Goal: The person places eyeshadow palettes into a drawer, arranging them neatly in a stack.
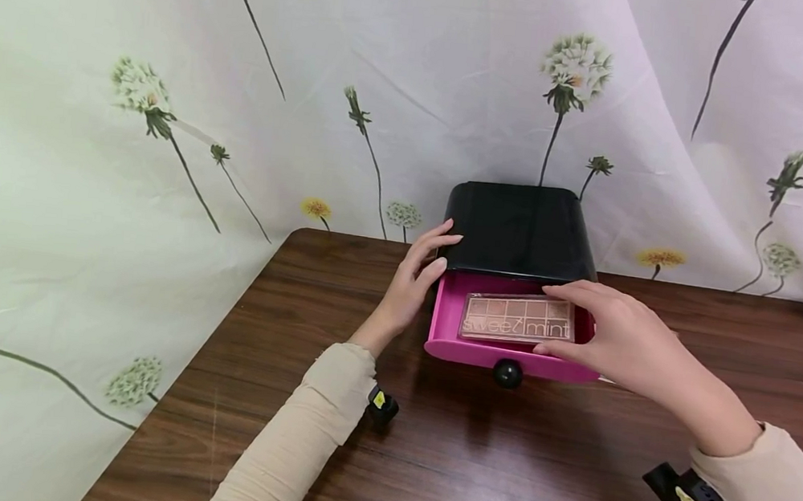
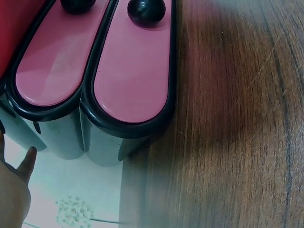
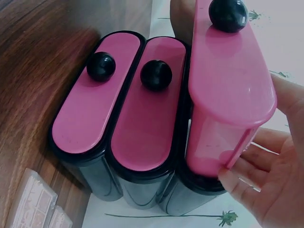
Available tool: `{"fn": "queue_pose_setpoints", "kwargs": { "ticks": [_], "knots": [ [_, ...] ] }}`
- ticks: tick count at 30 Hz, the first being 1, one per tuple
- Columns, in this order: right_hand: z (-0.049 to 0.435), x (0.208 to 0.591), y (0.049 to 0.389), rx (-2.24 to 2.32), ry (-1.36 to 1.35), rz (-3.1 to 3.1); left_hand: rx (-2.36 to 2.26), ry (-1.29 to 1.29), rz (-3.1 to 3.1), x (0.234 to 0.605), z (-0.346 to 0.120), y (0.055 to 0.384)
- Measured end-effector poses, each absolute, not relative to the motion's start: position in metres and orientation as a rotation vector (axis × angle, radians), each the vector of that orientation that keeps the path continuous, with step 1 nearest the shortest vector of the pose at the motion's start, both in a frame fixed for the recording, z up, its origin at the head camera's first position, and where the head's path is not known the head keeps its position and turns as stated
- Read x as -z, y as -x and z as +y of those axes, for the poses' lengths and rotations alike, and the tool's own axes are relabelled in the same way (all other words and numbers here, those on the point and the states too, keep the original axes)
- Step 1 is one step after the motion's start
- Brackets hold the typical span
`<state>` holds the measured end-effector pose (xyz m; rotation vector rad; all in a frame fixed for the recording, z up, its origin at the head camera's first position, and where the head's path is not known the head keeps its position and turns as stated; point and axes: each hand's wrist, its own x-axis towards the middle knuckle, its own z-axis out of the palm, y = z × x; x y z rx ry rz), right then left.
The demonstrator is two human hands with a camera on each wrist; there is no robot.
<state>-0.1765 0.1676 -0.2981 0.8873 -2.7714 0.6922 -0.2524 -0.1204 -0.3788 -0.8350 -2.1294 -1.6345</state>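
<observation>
A black cabinet (image 1: 520, 230) of stacked pink-fronted drawers stands against the wall cloth, its top drawer (image 1: 448, 315) pulled out. Inside that drawer lies an eyeshadow palette (image 1: 518, 320) with "sweet mint" on its clear lid. My right hand (image 1: 625, 337) spans the palette's right end, thumb at the near edge and forefinger at the far edge. In the right wrist view, other fingers (image 3: 254, 166) of this hand are beside the drawer's side wall. My left hand (image 1: 409, 279) rests on the cabinet's left side, fingertips on its top edge. The left wrist view shows only part of it.
Two lower drawers (image 3: 95, 104) are closed, each with a round black knob. On the wooden table (image 1: 275, 351), beside the cabinet, are further clear-lidded palettes (image 3: 34, 204), mostly hidden in the head view. A flower-printed cloth (image 1: 273, 149) hangs behind the table.
</observation>
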Motion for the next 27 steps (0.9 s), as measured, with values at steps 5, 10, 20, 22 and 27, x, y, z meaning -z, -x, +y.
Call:
{"fn": "queue_pose_setpoints", "kwargs": {
  "ticks": [5,10,20,22,27],
  "knots": [
    [0.167,0.297,0.176,-0.683,-0.865,-2.798,1.657,0.833,-2.145,0.357,-0.118,0.234],
    [0.168,0.298,0.176,-0.697,-0.87,-2.758,1.652,0.816,-2.164,0.348,-0.116,0.225],
    [0.184,0.304,0.172,-0.82,-0.911,-2.457,1.642,0.821,-2.147,0.362,-0.118,0.237],
    [0.19,0.308,0.172,-0.854,-0.944,-2.373,1.636,0.819,-2.144,0.37,-0.12,0.244],
    [0.21,0.321,0.173,-0.933,-1.0,-2.24,1.621,0.829,-2.136,0.382,-0.122,0.254]
  ]
}}
